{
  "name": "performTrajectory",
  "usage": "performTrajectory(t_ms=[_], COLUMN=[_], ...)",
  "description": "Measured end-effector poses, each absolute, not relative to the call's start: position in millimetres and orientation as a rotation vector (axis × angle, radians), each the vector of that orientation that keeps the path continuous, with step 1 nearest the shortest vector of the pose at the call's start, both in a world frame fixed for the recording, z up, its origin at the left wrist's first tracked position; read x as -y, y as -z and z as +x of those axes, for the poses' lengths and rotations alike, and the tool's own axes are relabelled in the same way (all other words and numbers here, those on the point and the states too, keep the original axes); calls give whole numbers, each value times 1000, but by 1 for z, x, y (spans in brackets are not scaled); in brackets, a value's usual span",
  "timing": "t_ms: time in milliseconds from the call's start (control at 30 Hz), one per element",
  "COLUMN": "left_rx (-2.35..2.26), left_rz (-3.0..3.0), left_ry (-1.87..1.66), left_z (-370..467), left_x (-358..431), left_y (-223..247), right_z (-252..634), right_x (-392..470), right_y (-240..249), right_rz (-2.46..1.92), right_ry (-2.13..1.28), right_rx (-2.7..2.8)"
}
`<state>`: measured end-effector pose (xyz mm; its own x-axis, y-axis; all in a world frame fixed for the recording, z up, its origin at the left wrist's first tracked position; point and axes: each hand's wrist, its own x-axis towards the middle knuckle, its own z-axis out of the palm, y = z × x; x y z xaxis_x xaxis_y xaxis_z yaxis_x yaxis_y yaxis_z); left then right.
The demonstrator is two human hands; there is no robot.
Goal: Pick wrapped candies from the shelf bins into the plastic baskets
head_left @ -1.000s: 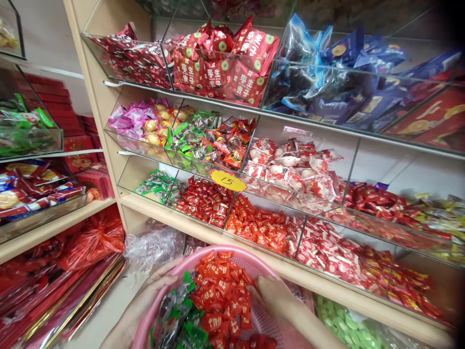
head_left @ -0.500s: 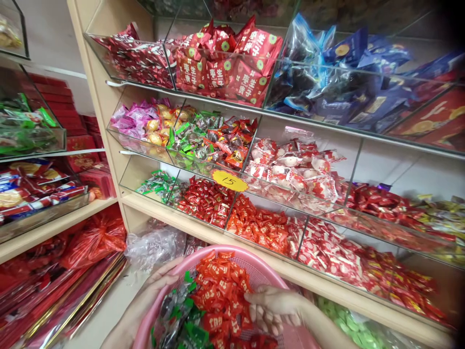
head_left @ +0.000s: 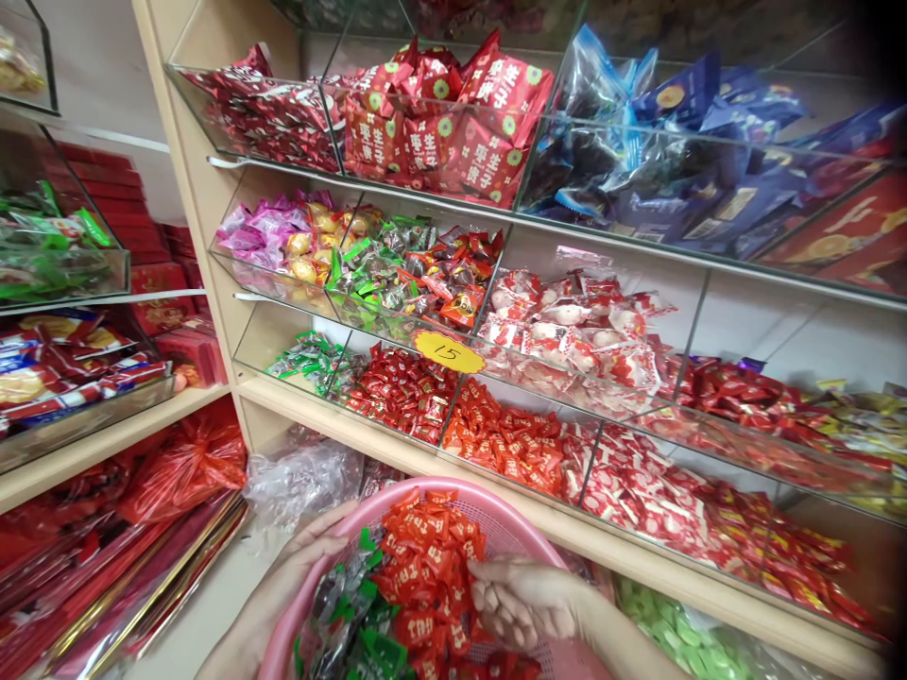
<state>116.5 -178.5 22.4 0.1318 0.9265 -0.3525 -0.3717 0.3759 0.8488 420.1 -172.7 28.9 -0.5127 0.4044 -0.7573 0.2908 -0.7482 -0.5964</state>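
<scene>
A pink plastic basket (head_left: pixel 528 518) with mesh sides is at the bottom centre. My left hand (head_left: pixel 308 543) grips its left rim, thumb over the edge. Inside lie orange-red wrapped candies (head_left: pixel 429 557) and, to their left, candies in clear and green wrappers (head_left: pixel 347 604). My right hand (head_left: pixel 521 597) is inside the basket at the right edge of the orange-red pile, fingers curled inward. Whatever may be within those fingers is hidden.
Glass-fronted shelves (head_left: pixel 397 326) of sorted candies rise just beyond the basket. A yellow tag (head_left: pixel 449 351) reads 15. A clear plastic bag (head_left: pixel 308 482) lies left of the basket, red packaging (head_left: pixel 177 463) further left. Pale green candies (head_left: pixel 673 623) sit low on the right.
My right hand has shifted slightly left against the orange-red candies, its fingers more curled. My left hand and the basket have stayed put.
</scene>
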Motion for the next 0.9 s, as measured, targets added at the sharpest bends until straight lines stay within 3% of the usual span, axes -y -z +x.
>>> performTrajectory(t_ms=[367, 733, 900], left_rx=[-1031, -1005, -1020], left_rz=[696, 688, 687], left_ry=[-1048, -1049, -1066], left_z=[115, 115, 116], left_x=[175, 177, 179], left_y=[-17, -19, -23], right_z=[419, 404, 398], right_x=[166, 151, 145], right_y=[-28, -22, -25], right_rz=[-1229, -1254, -1508], right_ry=[-2500, -2583, -2455], right_rx=[880, 782, 935])
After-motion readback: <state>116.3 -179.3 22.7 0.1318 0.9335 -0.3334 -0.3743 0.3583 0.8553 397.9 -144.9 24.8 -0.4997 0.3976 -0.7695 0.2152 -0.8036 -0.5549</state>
